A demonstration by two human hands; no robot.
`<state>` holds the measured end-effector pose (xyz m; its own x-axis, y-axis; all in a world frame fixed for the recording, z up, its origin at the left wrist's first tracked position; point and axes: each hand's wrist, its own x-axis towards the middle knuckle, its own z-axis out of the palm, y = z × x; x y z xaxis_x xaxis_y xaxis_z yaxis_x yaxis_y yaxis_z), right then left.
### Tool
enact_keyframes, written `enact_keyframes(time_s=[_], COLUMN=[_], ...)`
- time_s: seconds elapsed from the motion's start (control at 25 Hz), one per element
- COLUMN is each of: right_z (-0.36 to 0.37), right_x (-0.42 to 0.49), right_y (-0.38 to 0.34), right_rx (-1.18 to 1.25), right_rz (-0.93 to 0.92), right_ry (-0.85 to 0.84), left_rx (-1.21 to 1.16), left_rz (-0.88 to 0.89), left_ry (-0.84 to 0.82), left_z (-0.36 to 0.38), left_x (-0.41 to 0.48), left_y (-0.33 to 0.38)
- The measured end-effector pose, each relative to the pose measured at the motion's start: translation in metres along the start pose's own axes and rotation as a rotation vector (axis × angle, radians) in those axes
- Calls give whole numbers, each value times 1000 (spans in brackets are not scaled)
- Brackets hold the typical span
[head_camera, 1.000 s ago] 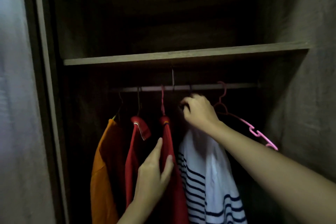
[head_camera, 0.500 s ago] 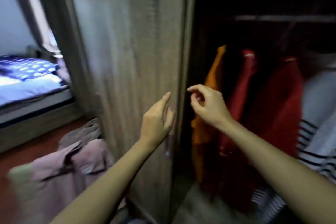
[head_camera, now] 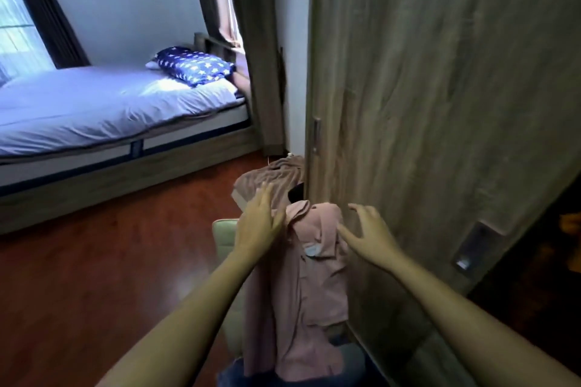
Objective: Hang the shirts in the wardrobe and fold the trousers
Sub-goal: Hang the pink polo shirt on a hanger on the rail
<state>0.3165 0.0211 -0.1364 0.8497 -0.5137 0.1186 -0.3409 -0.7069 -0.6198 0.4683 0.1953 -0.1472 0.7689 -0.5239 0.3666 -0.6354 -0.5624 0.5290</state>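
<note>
Pink shirt [head_camera: 314, 276] draped over pale chair [head_camera: 224, 232], just beside wardrobe door [head_camera: 440, 104]. Second, duller pink garment [head_camera: 270, 179] heaped behind it, against the door's edge. Blue denim [head_camera: 352, 367] below the shirt's hem. Left grip [head_camera: 261, 223] flat, fingers straight, at the left of the collar, clasping nothing. Right grip [head_camera: 367, 234] spread wide by the shirt's other shoulder, clasping nothing; contact with cloth impossible to tell. Bed [head_camera: 94, 104] with starred pillow [head_camera: 195, 66] well apart, across red-brown floor [head_camera: 94, 261].

Pale green chair [head_camera: 224, 231], pink shirts [head_camera: 314, 292] draped over it, wooden floor [head_camera: 94, 261]
</note>
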Motion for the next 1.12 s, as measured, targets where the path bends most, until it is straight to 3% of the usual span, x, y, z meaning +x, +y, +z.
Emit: enact_keyframes(time_s=[0.28, 0.44, 0.6, 0.72, 0.84, 0.96, 1.04, 1.12], right_z=[87, 96, 65, 25, -21, -66, -91, -113], right_x=[39, 44, 48, 52, 48, 27, 9, -11], right_y=[0, 16, 17, 0, -28, -62, -84, -100], right_rx=[-3, -42, 38, 233, 375, 345, 279, 227], right_rz=[171, 202, 303, 400, 239, -6, -141, -182], right_ry=[32, 50, 210, 334, 457, 509, 540, 583], left_rx=[181, 354, 120, -54, -18, -304, -453, -439], left_rz=[3, 108, 304, 238, 478, 416, 441, 517], left_ry=[-245, -215, 48, 25, 99, 187, -5, -214], left_z=[31, 54, 53, 29, 5, -20, -31, -28], left_x=[21, 19, 15, 5, -2, 15, 31, 37], left_y=[-44, -64, -77, -54, -21, 36, 77, 107])
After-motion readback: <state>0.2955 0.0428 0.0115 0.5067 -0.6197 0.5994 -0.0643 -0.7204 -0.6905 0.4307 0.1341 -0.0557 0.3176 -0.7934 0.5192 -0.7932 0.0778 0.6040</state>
